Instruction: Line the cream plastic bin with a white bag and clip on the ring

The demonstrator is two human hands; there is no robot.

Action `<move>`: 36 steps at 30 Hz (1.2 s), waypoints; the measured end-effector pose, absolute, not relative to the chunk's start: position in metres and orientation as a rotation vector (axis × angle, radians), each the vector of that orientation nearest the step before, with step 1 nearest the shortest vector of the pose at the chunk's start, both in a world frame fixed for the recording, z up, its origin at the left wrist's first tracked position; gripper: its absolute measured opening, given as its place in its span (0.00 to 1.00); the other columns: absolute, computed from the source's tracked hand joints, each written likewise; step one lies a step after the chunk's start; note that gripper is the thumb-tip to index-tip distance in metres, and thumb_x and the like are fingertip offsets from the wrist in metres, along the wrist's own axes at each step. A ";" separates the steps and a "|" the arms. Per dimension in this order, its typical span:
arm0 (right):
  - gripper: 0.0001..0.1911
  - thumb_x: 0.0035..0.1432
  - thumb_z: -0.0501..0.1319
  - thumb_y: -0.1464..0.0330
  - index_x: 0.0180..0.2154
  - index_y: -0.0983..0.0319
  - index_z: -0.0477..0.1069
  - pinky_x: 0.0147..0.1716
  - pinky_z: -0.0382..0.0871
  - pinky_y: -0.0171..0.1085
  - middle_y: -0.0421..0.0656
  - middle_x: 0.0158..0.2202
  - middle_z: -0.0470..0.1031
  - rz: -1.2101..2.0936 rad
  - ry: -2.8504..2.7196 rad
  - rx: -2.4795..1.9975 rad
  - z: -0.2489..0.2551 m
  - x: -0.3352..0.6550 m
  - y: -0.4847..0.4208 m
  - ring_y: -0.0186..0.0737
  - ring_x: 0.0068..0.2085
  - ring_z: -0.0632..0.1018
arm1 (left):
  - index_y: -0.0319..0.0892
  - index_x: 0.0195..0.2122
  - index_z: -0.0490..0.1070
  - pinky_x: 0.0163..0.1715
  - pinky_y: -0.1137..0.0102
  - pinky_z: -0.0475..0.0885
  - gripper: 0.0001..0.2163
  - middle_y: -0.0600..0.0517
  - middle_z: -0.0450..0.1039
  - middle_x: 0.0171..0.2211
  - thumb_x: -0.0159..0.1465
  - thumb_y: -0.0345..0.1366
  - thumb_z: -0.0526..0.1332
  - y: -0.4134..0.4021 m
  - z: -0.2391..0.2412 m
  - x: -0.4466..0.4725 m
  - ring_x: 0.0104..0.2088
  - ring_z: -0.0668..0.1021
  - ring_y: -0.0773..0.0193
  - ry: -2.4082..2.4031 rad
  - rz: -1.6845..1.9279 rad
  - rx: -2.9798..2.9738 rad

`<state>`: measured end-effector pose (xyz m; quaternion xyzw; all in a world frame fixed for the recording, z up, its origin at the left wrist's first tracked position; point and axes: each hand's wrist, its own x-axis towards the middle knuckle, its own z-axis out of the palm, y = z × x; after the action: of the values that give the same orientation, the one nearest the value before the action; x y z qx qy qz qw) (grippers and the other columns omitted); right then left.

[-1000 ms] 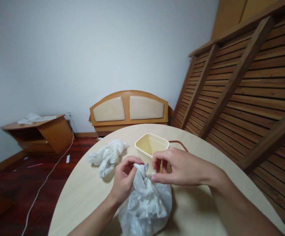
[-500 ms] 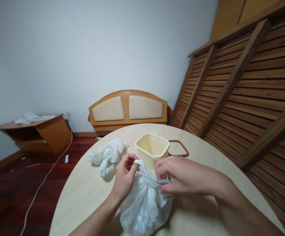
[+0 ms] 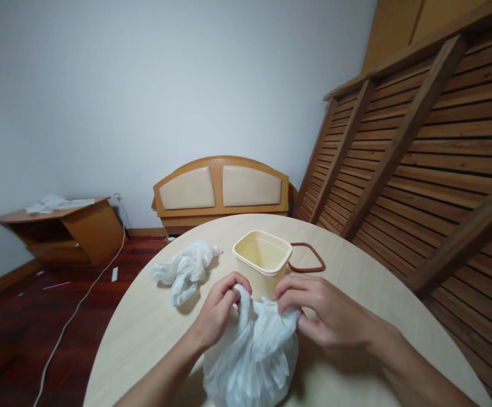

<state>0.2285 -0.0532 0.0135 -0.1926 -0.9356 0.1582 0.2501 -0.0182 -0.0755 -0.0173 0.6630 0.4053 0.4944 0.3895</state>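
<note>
A full white plastic bag (image 3: pixel 252 362) stands at the near side of the round table (image 3: pixel 144 345). Its gathered top is between my two hands. My left hand (image 3: pixel 223 308) pinches the left part of the bag's top. With fingers and thumb, my right hand (image 3: pixel 314 308) grips the right part. What the bag holds cannot be made out through the plastic. Just beyond my hands is a cream rectangular tub (image 3: pixel 259 271), its open top facing up. A brown rounded-square ring (image 3: pixel 323 261) lies flat beside it on the right.
A second, crumpled white plastic bag (image 3: pixel 186 268) lies on the table at the left. Wooden slatted panels (image 3: pixel 398 169) lean along the right. Behind the table is a padded headboard (image 3: pixel 218 186). A low wooden cabinet (image 3: pixel 89 226) and a white cable (image 3: pixel 78 311) are at the left.
The twisted top of the bag has loosened and spread wider. My right hand has shifted its hold along the bag's top, and my left hand has moved slightly to the right.
</note>
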 end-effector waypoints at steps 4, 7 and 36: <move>0.17 0.47 0.58 0.75 0.41 0.61 0.73 0.43 0.70 0.41 0.47 0.43 0.76 0.493 -2.481 -0.516 -0.012 0.243 -0.046 0.44 0.42 0.77 | 0.44 0.43 0.78 0.56 0.58 0.68 0.10 0.42 0.74 0.55 0.62 0.36 0.61 -0.086 -0.003 -0.021 0.54 0.76 0.50 0.939 0.930 2.120; 0.16 0.48 0.59 0.73 0.42 0.61 0.73 0.44 0.70 0.41 0.46 0.42 0.76 0.533 -2.485 -0.596 -0.023 0.251 -0.039 0.44 0.42 0.76 | 0.51 0.57 0.73 0.62 0.52 0.64 0.26 0.42 0.62 0.67 0.56 0.43 0.71 -0.092 -0.002 -0.021 0.63 0.70 0.43 0.960 0.686 2.287; 0.41 0.63 0.41 0.37 0.44 0.62 0.76 0.41 0.67 0.41 0.49 0.40 0.79 0.707 -2.319 -0.750 -0.039 0.291 -0.022 0.46 0.40 0.78 | 0.44 0.48 0.77 0.61 0.55 0.67 0.26 0.45 0.80 0.46 0.50 0.50 0.71 -0.089 0.020 -0.008 0.54 0.76 0.44 1.203 1.069 1.681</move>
<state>0.2915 -0.0217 -0.0392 -0.2820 -0.8726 0.2659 0.2973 -0.0081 -0.0887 0.0199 0.6634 0.4747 0.4216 0.3959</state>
